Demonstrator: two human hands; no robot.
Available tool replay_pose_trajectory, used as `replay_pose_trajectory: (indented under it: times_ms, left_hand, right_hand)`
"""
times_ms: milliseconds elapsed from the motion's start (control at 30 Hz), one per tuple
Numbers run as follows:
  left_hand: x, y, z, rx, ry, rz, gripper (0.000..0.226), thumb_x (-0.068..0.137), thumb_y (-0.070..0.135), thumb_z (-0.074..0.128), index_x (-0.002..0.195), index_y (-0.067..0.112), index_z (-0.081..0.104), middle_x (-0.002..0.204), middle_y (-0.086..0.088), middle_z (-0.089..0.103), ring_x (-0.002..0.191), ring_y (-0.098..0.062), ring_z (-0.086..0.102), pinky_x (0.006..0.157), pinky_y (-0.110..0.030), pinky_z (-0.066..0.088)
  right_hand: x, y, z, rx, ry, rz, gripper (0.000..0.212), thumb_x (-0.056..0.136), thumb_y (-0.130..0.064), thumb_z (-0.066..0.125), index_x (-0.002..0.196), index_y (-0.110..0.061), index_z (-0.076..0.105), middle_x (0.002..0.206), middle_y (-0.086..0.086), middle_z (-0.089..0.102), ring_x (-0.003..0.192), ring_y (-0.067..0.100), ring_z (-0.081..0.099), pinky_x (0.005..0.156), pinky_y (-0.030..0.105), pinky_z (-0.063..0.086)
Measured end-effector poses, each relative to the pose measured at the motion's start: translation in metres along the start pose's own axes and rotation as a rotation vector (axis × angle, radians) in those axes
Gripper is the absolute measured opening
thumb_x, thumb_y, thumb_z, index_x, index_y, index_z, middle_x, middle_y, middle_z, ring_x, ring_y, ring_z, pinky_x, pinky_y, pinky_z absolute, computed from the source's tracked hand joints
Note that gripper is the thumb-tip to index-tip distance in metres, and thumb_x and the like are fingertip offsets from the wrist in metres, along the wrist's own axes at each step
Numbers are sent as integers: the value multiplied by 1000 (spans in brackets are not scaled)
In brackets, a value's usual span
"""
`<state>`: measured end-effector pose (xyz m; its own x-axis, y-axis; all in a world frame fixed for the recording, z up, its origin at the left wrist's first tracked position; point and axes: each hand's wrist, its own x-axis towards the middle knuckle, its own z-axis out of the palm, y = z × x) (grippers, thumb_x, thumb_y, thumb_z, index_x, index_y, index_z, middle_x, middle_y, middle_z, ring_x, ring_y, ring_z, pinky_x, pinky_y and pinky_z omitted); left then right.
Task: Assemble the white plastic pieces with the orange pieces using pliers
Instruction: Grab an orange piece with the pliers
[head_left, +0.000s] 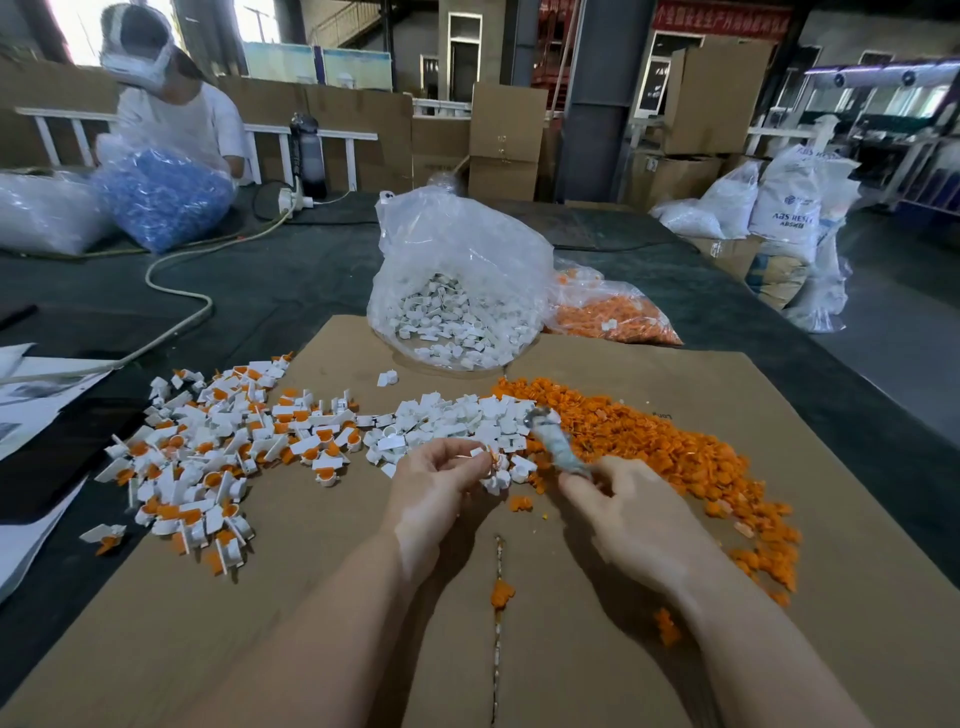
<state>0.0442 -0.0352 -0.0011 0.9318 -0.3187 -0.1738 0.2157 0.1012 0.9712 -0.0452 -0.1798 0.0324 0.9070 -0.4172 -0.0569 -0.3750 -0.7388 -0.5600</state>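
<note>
While my left hand (441, 480) pinches a white-and-orange piece (493, 467) at frame centre, my right hand (618, 512) grips the pliers (556, 441); next, I judge, close them squarely to seat the insert.

Both bare forearms reach over the brown cardboard sheet (322, 597); left hand (436, 486) pinches with curled fingertips above its middle, right hand (631, 512) just beside, fingers curled, gripping.

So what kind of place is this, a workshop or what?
Probably a small factory or warehouse assembly floor: stacked cardboard boxes at the back, sacks of ABS resin, and bulk bags of white pieces and orange pieces on the worktable.
</note>
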Motion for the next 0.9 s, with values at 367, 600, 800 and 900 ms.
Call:
replay_pose_trajectory:
  times_ms: [367,600,800,900]
  left_hand:
    - [1,13,1,-138,48,-105,12,87,-3,58,98,-5,62,69,-11,61,38,-3,54,36,-13,40]
    - [1,12,6,-144,80,-94,12,87,-7,55,98,-6,59,69,-12,59,35,-3,53,35,-15,43]
    - [0,8,7,-183,100,-109,10,86,-8,55,90,-1,60,72,-13,64,46,-9,62,55,-30,56]
    - [-1,8,7,-181,104,-97,10,87,-7,55,91,0,60,77,-16,64,56,-14,63,52,-26,55]
  right_hand:
    - [-8,-21,-5,220,-345,-34,35,94,-42,45,67,-18,48,57,-3,38,45,8,34,57,32,27]
    - [-10,-25,4,164,-285,-88,32,94,-39,45,70,-19,44,63,-4,41,54,10,38,53,26,28]
    - [-11,-23,15,113,-162,-74,31,93,-41,49,71,-21,42,70,-4,44,59,10,41,52,25,29]
    - [-12,-19,19,116,-109,-76,32,90,-45,51,69,-21,44,70,-5,46,60,10,43,53,25,30]
